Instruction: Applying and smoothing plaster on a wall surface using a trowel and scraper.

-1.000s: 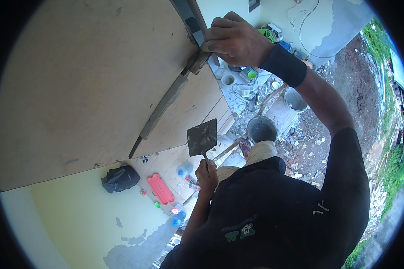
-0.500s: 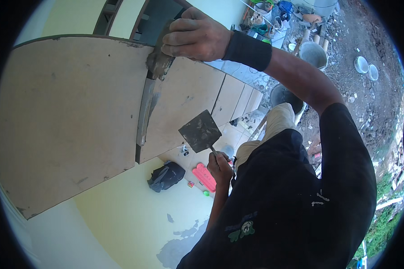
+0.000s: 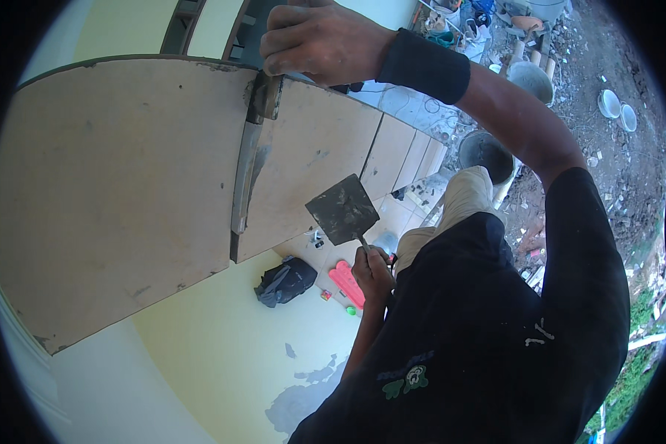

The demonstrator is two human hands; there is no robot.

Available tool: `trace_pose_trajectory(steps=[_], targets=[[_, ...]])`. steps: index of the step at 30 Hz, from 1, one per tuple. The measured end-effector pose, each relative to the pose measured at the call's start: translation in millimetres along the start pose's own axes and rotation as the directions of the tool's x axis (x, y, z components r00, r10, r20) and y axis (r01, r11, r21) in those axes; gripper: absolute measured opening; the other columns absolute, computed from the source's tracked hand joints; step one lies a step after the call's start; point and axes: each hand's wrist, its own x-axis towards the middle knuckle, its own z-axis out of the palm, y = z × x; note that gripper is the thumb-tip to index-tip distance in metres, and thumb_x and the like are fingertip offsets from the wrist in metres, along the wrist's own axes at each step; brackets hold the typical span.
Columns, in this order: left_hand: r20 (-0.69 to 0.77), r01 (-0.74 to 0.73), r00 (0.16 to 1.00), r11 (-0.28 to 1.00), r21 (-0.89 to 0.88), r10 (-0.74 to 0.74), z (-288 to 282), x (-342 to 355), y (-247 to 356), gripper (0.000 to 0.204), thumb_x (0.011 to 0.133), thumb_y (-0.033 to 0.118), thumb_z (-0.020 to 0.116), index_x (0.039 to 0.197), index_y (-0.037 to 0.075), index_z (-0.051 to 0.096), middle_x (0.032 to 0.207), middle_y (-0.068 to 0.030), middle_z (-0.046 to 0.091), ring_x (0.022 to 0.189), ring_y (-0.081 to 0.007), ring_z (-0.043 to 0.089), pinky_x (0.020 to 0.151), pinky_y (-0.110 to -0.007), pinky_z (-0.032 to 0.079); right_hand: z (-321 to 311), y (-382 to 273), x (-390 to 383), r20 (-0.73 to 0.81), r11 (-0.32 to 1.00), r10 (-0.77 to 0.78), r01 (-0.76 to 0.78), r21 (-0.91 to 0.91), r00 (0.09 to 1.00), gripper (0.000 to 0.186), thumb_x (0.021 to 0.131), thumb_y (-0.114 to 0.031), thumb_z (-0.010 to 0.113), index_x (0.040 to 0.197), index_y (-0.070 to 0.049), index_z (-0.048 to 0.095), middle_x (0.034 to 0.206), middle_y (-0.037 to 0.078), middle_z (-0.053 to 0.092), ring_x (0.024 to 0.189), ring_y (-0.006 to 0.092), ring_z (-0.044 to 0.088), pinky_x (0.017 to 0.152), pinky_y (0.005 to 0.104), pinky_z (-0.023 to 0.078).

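Observation:
My right hand [image 3: 322, 44], with a black wristband, is raised at the top edge of a broad tan panel [image 3: 133, 192]. Its fingers are closed around a flat-bladed tool [image 3: 271, 98] smeared with grey mortar; the exact kind is unclear, as the hand hides its upper part. The blade touches the upper end of a gap filled with a grey strip [image 3: 244, 177], between the broad panel and a second tan panel [image 3: 311, 148]. Lower down, my left hand [image 3: 374, 272] grips the handle of a square-bladed trowel [image 3: 343, 210], its flat face stained with mortar.
Below the panels are a dark bag [image 3: 287, 281] and a pink tray-like object [image 3: 346, 283]. A bucket [image 3: 485, 157] stands beside my legs, with a round basin [image 3: 531, 80] and white bowls [image 3: 609, 103] on the rubble-strewn ground. Narrower tan panels [image 3: 390, 155] continue to the right.
My right hand has moved up a little along the gap, and its tool sits at a different angle. The left hand still holds the trowel; the whole view has shifted slightly.

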Motion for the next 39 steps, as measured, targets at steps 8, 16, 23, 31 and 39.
trace_pose_trajectory(steps=[8, 16, 23, 31, 39], targets=[[-0.029, 0.030, 0.999, 0.997, -0.071, -0.032, 4, 0, 1, 0.025, 0.095, 0.013, 0.040, 0.075, 0.001, 0.050, 0.060, -0.0069, 0.056, 0.049, -0.0119, 0.049, 0.050, -0.029, 0.042, -11, -13, 28, 0.285, 0.949, -0.084, 0.164, -0.271, 0.955, 0.003, 0.086, -0.013, 0.065, 0.083, -0.014, 0.064, 0.085, -0.001, 0.056, 0.091, 0.0185, 0.049, 0.082, 0.0408, 0.037], [0.009, 0.086, 0.996, 0.995, -0.043, -0.085, 1, -1, -10, 0.026, 0.095, 0.016, 0.038, 0.076, 0.002, 0.051, 0.064, -0.0083, 0.057, 0.055, -0.0144, 0.051, 0.055, -0.029, 0.042, 28, -16, -21, -0.110, 0.987, -0.071, 0.054, -0.153, 0.991, 0.018, 0.081, -0.020, 0.071, 0.099, -0.017, 0.069, 0.104, -0.006, 0.058, 0.104, 0.0122, 0.053, 0.089, 0.0366, 0.045], [0.106, 0.087, 0.990, 0.995, 0.045, -0.091, -15, -1, -3, 0.029, 0.095, 0.017, 0.036, 0.076, 0.001, 0.051, 0.065, -0.0092, 0.057, 0.056, -0.0160, 0.053, 0.057, -0.030, 0.044, 9, -32, -55, -0.173, 0.988, 0.040, -0.065, -0.141, 0.984, 0.025, 0.079, -0.017, 0.072, 0.103, -0.012, 0.069, 0.106, 0.000, 0.062, 0.101, 0.0174, 0.056, 0.085, 0.0371, 0.046], [0.392, 0.389, 0.883, 0.868, -0.309, -0.256, -35, 34, 28, 0.028, 0.096, 0.027, 0.041, 0.083, 0.003, 0.048, 0.067, -0.0106, 0.054, 0.054, -0.0173, 0.053, 0.050, -0.030, 0.046, -68, -91, -104, 0.618, 0.121, 0.407, -0.710, 0.693, 0.673, 0.024, 0.084, -0.013, 0.067, 0.095, 0.006, 0.057, 0.085, 0.022, 0.059, 0.075, 0.0380, 0.057, 0.071, 0.0426, 0.046], [0.739, 0.667, 0.634, 0.644, -0.375, -0.227, -22, 56, 22, 0.041, 0.094, 0.044, 0.050, 0.077, 0.006, 0.045, 0.063, -0.0087, 0.050, 0.048, -0.0189, 0.050, 0.046, -0.031, 0.043, -75, -112, -162, 0.821, -0.141, 0.393, -0.855, 0.498, 0.413, 0.022, 0.083, -0.011, 0.065, 0.096, 0.006, 0.058, 0.081, 0.026, 0.060, 0.078, 0.0417, 0.060, 0.071, 0.0444, 0.045]])
